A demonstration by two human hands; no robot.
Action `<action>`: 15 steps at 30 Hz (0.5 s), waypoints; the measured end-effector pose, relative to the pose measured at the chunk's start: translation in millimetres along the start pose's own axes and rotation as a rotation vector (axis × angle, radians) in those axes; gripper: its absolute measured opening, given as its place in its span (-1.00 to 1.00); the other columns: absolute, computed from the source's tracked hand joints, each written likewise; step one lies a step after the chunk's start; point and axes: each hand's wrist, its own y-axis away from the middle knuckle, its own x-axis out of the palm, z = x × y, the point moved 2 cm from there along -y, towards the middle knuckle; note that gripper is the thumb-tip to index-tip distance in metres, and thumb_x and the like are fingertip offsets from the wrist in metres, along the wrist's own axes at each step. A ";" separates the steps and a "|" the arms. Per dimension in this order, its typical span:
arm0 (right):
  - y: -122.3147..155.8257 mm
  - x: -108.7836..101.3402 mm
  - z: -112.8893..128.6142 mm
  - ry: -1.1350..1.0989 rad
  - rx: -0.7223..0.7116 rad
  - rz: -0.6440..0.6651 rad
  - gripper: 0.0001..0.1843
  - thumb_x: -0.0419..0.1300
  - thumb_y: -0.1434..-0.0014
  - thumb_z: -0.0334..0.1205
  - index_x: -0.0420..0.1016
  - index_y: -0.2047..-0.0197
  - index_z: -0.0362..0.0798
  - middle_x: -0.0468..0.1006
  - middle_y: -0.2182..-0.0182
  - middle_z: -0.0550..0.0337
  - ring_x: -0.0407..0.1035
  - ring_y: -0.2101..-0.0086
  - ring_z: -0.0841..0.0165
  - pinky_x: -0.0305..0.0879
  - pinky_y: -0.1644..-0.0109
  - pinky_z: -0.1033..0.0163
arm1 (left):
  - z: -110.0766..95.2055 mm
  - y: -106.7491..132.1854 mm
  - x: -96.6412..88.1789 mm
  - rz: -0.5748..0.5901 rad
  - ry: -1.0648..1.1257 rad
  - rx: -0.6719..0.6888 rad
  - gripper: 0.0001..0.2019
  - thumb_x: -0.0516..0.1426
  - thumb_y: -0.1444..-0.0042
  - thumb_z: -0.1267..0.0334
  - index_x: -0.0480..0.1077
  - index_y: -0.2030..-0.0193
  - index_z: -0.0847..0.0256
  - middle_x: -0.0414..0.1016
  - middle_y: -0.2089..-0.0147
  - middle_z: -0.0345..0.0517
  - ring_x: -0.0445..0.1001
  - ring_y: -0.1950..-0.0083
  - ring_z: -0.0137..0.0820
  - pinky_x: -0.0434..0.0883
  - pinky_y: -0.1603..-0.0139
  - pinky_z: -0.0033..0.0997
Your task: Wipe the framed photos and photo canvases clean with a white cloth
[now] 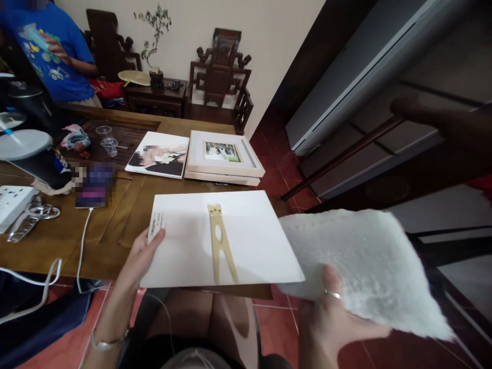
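My left hand [139,256] grips the left edge of a white board [253,241], thumb on top. The board lies face down and level over the table's front edge and my lap. A pale wooden stand [220,241] is fixed to its back. My right hand [330,312] holds up a white foam sheet [369,261] just right of the board, thumb pressed on the sheet, a ring on the finger.
On the wooden table [126,215] lie a photo print [159,154], a framed photo [225,159], a phone [94,187] on a charging cable, a power strip [13,202], plastic cups [107,138]. A person in a blue shirt [49,51] stands at far left. Carved chairs [221,72] are behind.
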 end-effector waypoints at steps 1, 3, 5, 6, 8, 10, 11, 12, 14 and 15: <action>-3.0 -5.5 -4.0 0.075 -0.118 0.004 -0.28 0.39 -0.04 -0.16 0.25 -0.23 -0.02 0.28 -0.28 -0.04 0.16 -0.27 -0.03 0.12 -0.35 -0.29 | -4.3 -1.5 -3.9 -0.001 -0.029 0.010 -0.32 0.29 0.06 -0.16 0.44 -0.08 0.32 0.65 0.20 0.08 0.63 0.17 -0.10 0.54 0.22 -0.23; -7.6 -10.8 -9.4 0.213 -0.288 0.137 -0.36 0.35 -0.07 -0.16 0.32 -0.20 -0.05 0.35 -0.23 -0.10 0.18 -0.25 -0.11 0.08 -0.35 -0.34 | -9.4 -4.7 -9.2 0.002 -0.071 0.024 -0.32 0.30 0.08 -0.16 0.44 -0.08 0.30 0.65 0.20 0.06 0.63 0.21 -0.11 0.54 0.25 -0.23; -10.3 -8.5 -9.9 0.287 -0.364 0.363 -0.48 0.33 -0.07 -0.16 0.44 -0.11 -0.05 0.48 -0.13 -0.07 0.31 -0.16 -0.14 0.16 -0.30 -0.36 | -10.6 -8.5 -12.8 -0.004 -0.108 0.050 -0.34 0.29 0.07 -0.16 0.45 -0.06 0.28 0.65 0.19 0.06 0.63 0.25 -0.14 0.55 0.27 -0.24; -10.6 -4.7 -8.1 0.286 -0.386 0.492 -0.55 0.31 -0.08 -0.18 0.49 -0.07 -0.03 0.53 -0.08 -0.02 0.37 -0.12 -0.11 0.21 -0.28 -0.34 | -10.2 -10.4 -14.3 -0.005 -0.124 0.066 -0.37 0.29 0.05 -0.15 0.45 -0.05 0.28 0.65 0.18 0.06 0.63 0.27 -0.16 0.55 0.28 -0.24; -8.5 6.3 -1.3 0.225 -0.453 0.742 -0.68 0.22 -0.13 -0.23 0.54 0.02 0.01 0.59 -0.02 0.07 0.39 -0.11 -0.02 0.25 -0.27 -0.29 | -9.0 -14.3 -16.9 0.002 -0.149 0.103 -0.43 0.26 0.00 -0.12 0.46 -0.03 0.26 0.65 0.18 0.07 0.62 0.30 -0.18 0.55 0.30 -0.23; -2.2 19.0 5.6 0.151 -0.576 0.975 -0.73 0.09 -0.19 -0.34 0.55 0.11 0.03 0.55 -0.08 0.10 0.30 -0.20 0.06 0.18 -0.30 -0.29 | -8.3 -17.7 -18.8 0.019 -0.182 0.131 -0.49 0.21 -0.07 -0.11 0.46 -0.01 0.25 0.65 0.17 0.09 0.62 0.30 -0.19 0.55 0.31 -0.21; 1.9 24.6 7.4 0.128 -0.638 1.070 -0.73 0.05 -0.19 -0.39 0.54 0.19 0.04 0.51 -0.13 0.11 0.23 -0.24 0.08 0.13 -0.32 -0.31 | -8.2 -19.1 -19.6 0.024 -0.215 0.139 -0.50 0.19 -0.08 -0.11 0.45 -0.01 0.24 0.64 0.16 0.10 0.62 0.28 -0.17 0.55 0.30 -0.20; 6.1 29.4 7.7 0.121 -0.685 1.146 -0.74 0.03 -0.17 -0.44 0.51 0.29 0.03 0.47 -0.18 0.13 0.17 -0.28 0.09 0.09 -0.33 -0.33 | -8.5 -20.2 -20.4 0.018 -0.272 0.146 -0.49 0.20 -0.07 -0.11 0.45 -0.01 0.24 0.64 0.14 0.12 0.62 0.25 -0.15 0.56 0.28 -0.16; 14.3 36.4 5.0 0.127 -0.738 1.246 -0.73 0.02 -0.13 -0.51 0.41 0.44 0.01 0.37 -0.25 0.16 0.08 -0.32 0.09 0.04 -0.33 -0.37 | -9.6 -21.2 -22.4 -0.051 -0.478 0.176 -0.39 0.29 0.06 -0.14 0.41 -0.03 0.25 0.61 0.09 0.17 0.61 0.15 -0.04 0.55 0.18 -0.05; 17.8 38.7 2.8 0.128 -0.750 1.269 -0.72 0.01 -0.09 -0.55 0.35 0.49 0.00 0.34 -0.27 0.17 0.05 -0.33 0.08 0.03 -0.32 -0.39 | -10.4 -21.0 -23.5 -0.107 -0.609 0.204 -0.31 0.33 0.15 -0.14 0.39 -0.05 0.27 0.59 0.06 0.21 0.58 0.10 0.02 0.53 0.12 0.03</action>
